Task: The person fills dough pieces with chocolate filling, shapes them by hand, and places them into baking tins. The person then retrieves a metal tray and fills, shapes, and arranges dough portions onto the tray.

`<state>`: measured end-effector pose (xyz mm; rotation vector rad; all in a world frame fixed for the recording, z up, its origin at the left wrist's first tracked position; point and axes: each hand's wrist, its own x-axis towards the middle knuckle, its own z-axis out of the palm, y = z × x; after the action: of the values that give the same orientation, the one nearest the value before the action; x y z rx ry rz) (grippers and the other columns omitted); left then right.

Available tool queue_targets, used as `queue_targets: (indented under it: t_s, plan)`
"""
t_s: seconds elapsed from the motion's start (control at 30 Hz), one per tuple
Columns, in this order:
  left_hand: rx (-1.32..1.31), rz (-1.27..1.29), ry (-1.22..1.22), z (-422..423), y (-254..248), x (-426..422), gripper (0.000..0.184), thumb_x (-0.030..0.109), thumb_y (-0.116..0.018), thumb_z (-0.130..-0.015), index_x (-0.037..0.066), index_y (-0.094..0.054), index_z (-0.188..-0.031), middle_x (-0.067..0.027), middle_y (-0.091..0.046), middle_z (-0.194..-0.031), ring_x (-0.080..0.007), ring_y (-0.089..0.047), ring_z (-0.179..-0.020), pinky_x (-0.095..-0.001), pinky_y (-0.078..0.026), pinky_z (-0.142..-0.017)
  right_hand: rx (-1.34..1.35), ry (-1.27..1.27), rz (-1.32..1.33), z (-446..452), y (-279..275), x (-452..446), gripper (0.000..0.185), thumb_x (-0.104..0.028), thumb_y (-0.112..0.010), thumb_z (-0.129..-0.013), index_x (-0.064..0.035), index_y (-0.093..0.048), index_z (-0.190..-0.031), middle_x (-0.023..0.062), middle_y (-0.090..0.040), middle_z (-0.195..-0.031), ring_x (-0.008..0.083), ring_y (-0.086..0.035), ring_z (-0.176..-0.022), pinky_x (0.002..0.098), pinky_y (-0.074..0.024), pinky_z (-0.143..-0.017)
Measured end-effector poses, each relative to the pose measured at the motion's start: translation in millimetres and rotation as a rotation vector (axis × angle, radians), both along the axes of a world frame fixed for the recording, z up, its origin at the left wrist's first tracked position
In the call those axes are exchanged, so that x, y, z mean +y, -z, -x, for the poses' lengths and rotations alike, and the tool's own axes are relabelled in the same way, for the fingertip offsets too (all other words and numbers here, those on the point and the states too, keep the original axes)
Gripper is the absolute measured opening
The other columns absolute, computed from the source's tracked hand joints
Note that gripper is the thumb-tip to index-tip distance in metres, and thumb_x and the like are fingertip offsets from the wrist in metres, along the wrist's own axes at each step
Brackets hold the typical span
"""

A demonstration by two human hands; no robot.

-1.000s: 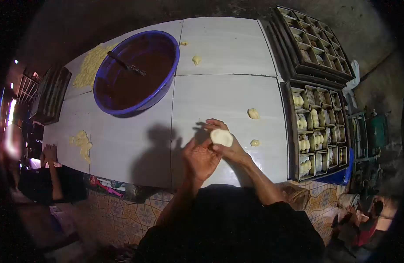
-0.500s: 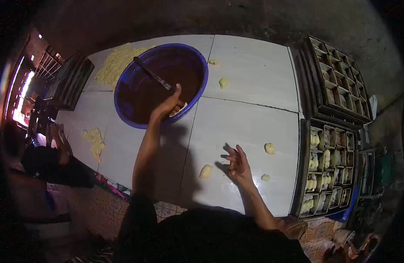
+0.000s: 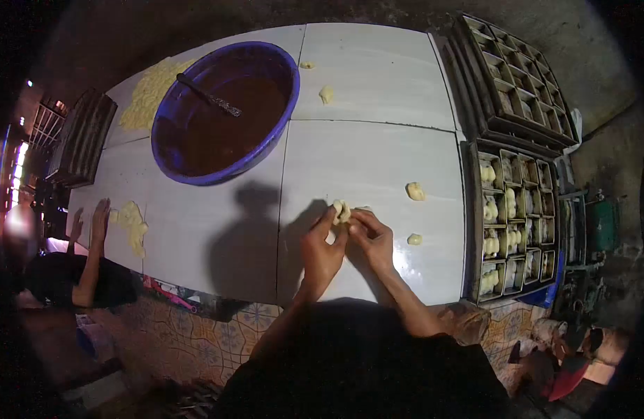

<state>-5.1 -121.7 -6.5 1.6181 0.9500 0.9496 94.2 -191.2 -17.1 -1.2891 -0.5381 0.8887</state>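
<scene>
A small pale piece of dough [image 3: 341,211] is held up between my two hands, over the near part of the white tiled table [image 3: 364,160]. My left hand [image 3: 323,244] pinches its left side, and my right hand [image 3: 371,237] has its fingers closed at the right side. Another pale piece shows partly just behind my right fingers. Off to the right lie a larger dough lump [image 3: 415,191] and a smaller one [image 3: 414,239]. The blue basin [image 3: 266,150] with brown filling stands at the back left, a dark-handled utensil [image 3: 210,96] resting in it.
Sectioned metal tins [image 3: 500,223], some holding dough, line the right edge, with stacked tins [image 3: 521,77] behind. Many dough pieces [image 3: 151,94] lie beyond the basin. At the left are a co-worker's hands [image 3: 98,223], flattened dough [image 3: 132,227] and a dark stack [image 3: 82,140].
My left hand has come back from the basin to my right hand, and both now hold dough. The whole view has shifted. The co-worker's hands have moved over the table near the flattened dough.
</scene>
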Motion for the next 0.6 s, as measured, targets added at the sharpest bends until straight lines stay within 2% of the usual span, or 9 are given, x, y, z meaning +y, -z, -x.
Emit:
queue_targets:
  t_s: [0.03,0.13,0.2,0.23,0.33,0.37,0.47,0.5,0.6]
  plan:
    - [0.029,0.068,-0.002,4,-18,-9,0.031,0.001,-0.059,-0.083,-0.006,-0.063,-0.113,-0.0121,-0.067,-0.078,-0.0127,-0.063,-0.072,-0.0240,-0.048,-0.062,-0.174,-0.018,-0.030,3,-6,-5,0.022,-0.007,-0.067,-0.086,0.0046,-0.064,-0.105,0.0039,-0.062,-0.096,0.0094,-0.056,-0.079,0.0233,-0.0476,-0.070]
    - [0.125,0.060,0.015,15,-18,-19,0.022,-0.001,-0.059,-0.082,-0.003,-0.069,-0.101,-0.0095,-0.067,-0.070,-0.0092,-0.062,-0.065,-0.0240,-0.048,-0.059,-0.092,0.152,0.038,0,-23,-13,0.019,-0.006,-0.068,-0.084,0.0032,-0.066,-0.100,0.0045,-0.060,-0.095,0.0108,-0.054,-0.082,0.0243,-0.0463,-0.073]
    - [0.146,0.098,0.099,19,-18,-21,0.020,-0.001,-0.059,-0.083,-0.002,-0.070,-0.099,-0.0085,-0.066,-0.069,-0.0083,-0.062,-0.067,-0.0239,-0.049,-0.060,-0.324,-0.051,0.010,-11,-18,-23,0.021,-0.004,-0.069,-0.081,-0.0007,-0.067,-0.102,0.0058,-0.058,-0.089,0.0134,-0.055,-0.083,0.0258,-0.0457,-0.074]
    - [-0.029,0.126,0.163,19,-1,-19,0.023,-0.002,-0.057,-0.083,-0.005,-0.068,-0.103,-0.0078,-0.066,-0.075,-0.0093,-0.061,-0.070,-0.0249,-0.049,-0.063,-0.395,-0.168,0.034,-15,-22,-31,0.022,-0.003,-0.070,-0.080,-0.0011,-0.067,-0.102,0.0059,-0.057,-0.089,0.0144,-0.055,-0.084,0.0269,-0.0461,-0.075]
    - [-0.364,0.731,0.236,25,-9,-19,0.031,-0.005,-0.056,-0.084,-0.007,-0.062,-0.114,-0.0101,-0.067,-0.093,-0.0119,-0.062,-0.081,-0.0254,-0.050,-0.068,-0.657,-0.339,-0.044,-19,-29,-44,0.025,-0.002,-0.072,-0.077,-0.0004,-0.066,-0.101,0.0081,-0.057,-0.095,0.0188,-0.059,-0.090,0.0300,-0.0488,-0.079]
    - [-0.434,0.919,0.277,25,-18,-17,0.038,-0.007,-0.054,-0.084,-0.009,-0.054,-0.122,-0.0127,-0.062,-0.110,-0.0154,-0.061,-0.089,-0.0254,-0.051,-0.073,-0.716,-0.334,-0.060,-17,-35,-48,0.025,-0.002,-0.073,-0.076,0.0007,-0.066,-0.099,0.0088,-0.056,-0.098,0.0189,-0.059,-0.091,0.0299,-0.0492,-0.080]
    - [-0.409,1.034,0.345,31,-38,-22,0.035,-0.010,-0.044,-0.088,-0.011,-0.053,-0.121,-0.0230,-0.055,-0.121,-0.0274,-0.061,-0.105,-0.0372,-0.053,-0.091,-0.675,-0.271,-0.083,-23,-20,-60,0.019,-0.002,-0.069,-0.079,0.0022,-0.065,-0.097,0.0105,-0.055,-0.107,0.0199,-0.059,-0.097,0.0303,-0.0499,-0.083]
    - [-0.237,0.777,0.420,35,-44,-31,0.032,-0.005,-0.049,-0.090,-0.008,-0.055,-0.121,-0.0196,-0.055,-0.120,-0.0255,-0.059,-0.109,-0.0358,-0.050,-0.095,-0.626,-0.243,-0.097,-27,-20,-61,0.019,-0.001,-0.068,-0.080,0.0022,-0.064,-0.098,0.0104,-0.055,-0.107,0.0197,-0.059,-0.097,0.0301,-0.0500,-0.083]
    - [-0.178,0.405,0.530,31,-29,-40,0.029,-0.001,-0.057,-0.090,-0.006,-0.059,-0.118,-0.0142,-0.058,-0.114,-0.0216,-0.059,-0.105,-0.0323,-0.049,-0.092,-0.388,-0.174,-0.141,-28,-28,-63,0.014,0.002,-0.064,-0.082,0.0022,-0.064,-0.096,0.0105,-0.056,-0.106,0.0178,-0.058,-0.095,0.0277,-0.0489,-0.081]
